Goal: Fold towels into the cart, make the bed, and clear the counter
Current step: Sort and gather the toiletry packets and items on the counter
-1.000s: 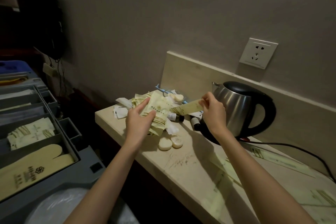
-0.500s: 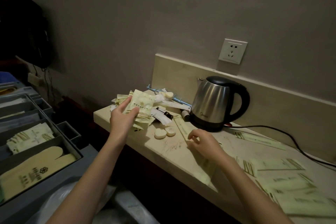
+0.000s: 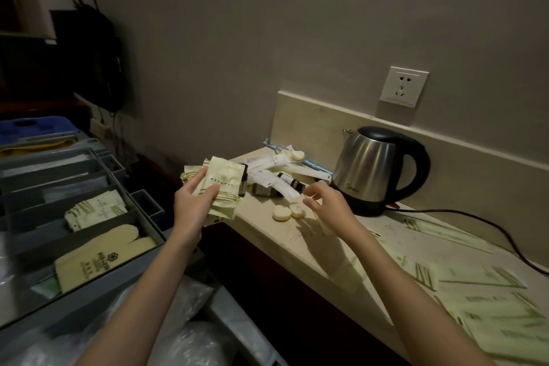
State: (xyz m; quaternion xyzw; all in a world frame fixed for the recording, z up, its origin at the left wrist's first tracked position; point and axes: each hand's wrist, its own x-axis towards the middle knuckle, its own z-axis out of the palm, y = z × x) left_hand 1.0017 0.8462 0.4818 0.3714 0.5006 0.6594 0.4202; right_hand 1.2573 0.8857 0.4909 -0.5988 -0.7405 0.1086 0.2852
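Left hand (image 3: 191,206) grips stack of sachets (image 3: 223,187) over counter (image 3: 332,249) left edge, thumb on top, fingers behind. Sachets: flat, square, pale yellow-green, crimped edges, printed emblem and stripes. Right hand (image 3: 328,208) above counter, fingers loosely curled, holding nothing; just beyond its fingertips, two round cream soap discs (image 3: 289,212) on counter. Behind: heap of white tubes and dark small bottles (image 3: 276,181). Kettle (image 3: 377,169) brushed steel, black handle and base. Counter pale stone, scuffed; long flat packets (image 3: 475,291) spread at right. Cart tray (image 3: 89,217) grey plastic, compartments with like sachets.
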